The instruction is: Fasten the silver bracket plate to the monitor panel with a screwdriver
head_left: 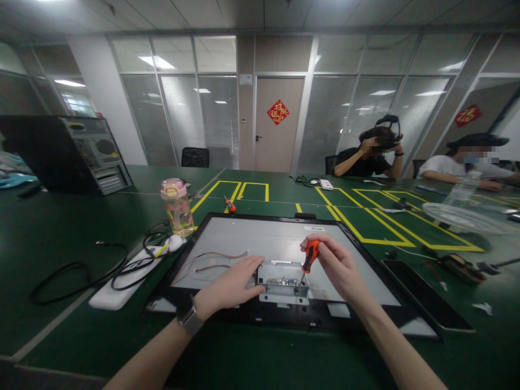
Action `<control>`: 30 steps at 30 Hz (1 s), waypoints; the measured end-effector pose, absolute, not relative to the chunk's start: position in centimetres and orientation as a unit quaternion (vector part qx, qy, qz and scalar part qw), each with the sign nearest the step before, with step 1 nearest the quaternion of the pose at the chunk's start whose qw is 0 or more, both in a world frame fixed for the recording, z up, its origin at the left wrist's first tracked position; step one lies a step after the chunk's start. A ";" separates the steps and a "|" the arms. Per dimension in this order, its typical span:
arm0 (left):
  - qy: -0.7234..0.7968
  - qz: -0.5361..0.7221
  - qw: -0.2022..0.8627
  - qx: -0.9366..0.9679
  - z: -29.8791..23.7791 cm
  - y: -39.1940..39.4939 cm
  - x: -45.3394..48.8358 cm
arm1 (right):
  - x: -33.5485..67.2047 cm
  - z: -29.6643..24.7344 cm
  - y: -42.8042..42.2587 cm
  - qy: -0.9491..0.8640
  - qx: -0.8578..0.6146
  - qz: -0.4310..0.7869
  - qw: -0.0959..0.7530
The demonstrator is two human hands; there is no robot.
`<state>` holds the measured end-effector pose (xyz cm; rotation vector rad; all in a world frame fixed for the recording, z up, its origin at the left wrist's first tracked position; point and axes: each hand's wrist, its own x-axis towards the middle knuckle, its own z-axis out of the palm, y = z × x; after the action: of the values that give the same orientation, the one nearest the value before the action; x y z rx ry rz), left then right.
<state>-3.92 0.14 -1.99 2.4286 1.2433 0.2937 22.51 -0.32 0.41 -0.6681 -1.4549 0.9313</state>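
Note:
A flat monitor panel (280, 230) with a grey back and black frame lies on the green table. Near its front edge sits a metal bracket (278, 271) with connectors along it. My left hand (235, 287) rests on the bracket's left end, fingers stretched out and thumb apart. In my right hand (335, 260) is an orange and black screwdriver (311, 255), tilted, its tip down at the bracket's right part. Whether the tip sits in a screw is too small to tell. Thin wires (219, 260) run over the panel left of the bracket.
Left of the panel are a white power strip (125, 281), black cables and a pink-lidded bottle (177, 206). A computer tower (73, 154) stands farther left. A red screwdriver (229, 205) lies behind. At right are a black slab (424, 292) and a multimeter-like device (463, 268). Two people sit beyond.

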 end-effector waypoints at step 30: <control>0.435 0.120 0.190 0.872 -2.9 0.5 -4.3 | 23.1 1.6 -0.7 -0.672 -0.297 0.397 0.550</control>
<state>-4.29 0.48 -2.95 2.4493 1.2232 0.3371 23.07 -0.75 1.55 -0.7021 -1.5905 0.9397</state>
